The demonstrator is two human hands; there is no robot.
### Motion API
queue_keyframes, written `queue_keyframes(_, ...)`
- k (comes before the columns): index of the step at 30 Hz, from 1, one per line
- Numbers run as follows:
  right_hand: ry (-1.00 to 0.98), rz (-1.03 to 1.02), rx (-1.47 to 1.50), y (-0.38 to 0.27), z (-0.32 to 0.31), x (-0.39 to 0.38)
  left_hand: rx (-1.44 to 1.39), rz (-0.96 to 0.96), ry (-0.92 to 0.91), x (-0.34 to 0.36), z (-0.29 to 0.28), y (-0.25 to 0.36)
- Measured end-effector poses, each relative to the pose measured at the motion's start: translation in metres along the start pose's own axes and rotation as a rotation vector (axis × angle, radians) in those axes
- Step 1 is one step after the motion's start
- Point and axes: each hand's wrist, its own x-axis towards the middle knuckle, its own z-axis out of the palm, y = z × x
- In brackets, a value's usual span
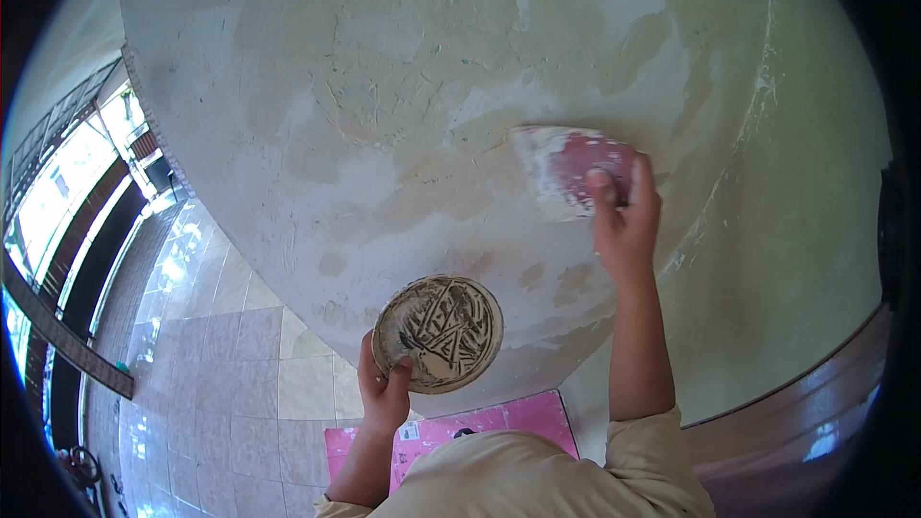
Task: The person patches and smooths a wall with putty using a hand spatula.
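Note:
My right hand (628, 221) grips a pink putty spreader (590, 165) with my thumb on its near face. White filler is smeared over the spreader's left part, and its blade edge lies at the patchy wall (403, 163). Lower and to the left, my left hand (386, 391) holds a round shallow dish (439, 334) by its rim, thumb over the edge. The dish has a cream rim and dark streaks across pale residue; its depth is hard to judge. Damp-looking beige patches and whiter smears cover the wall around the spreader.
A pink sheet (523, 419) lies on the floor below me. Glossy tiles (221, 355) stretch to the left, toward a bright opening with a metal frame (72, 341). A greenish wall (777, 259) meets the patched one at the right, above a brown shiny surface (796, 422).

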Motion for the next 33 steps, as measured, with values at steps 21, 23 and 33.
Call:
queue_keyframes(21,-0.170,0.199,0.240,-0.021,-0.043,-0.085,0.032,0.153,-0.074,0.003,-0.012,-0.007)
queue_keyframes(23,-0.421,0.252,0.198,-0.022,-0.045,-0.100,0.073,0.215,-0.099,0.001,-0.012,-0.012)
queue_keyframes(33,-0.664,0.373,0.070,-0.027,-0.025,-0.122,0.156,0.450,-0.050,-0.004,-0.001,-0.017)
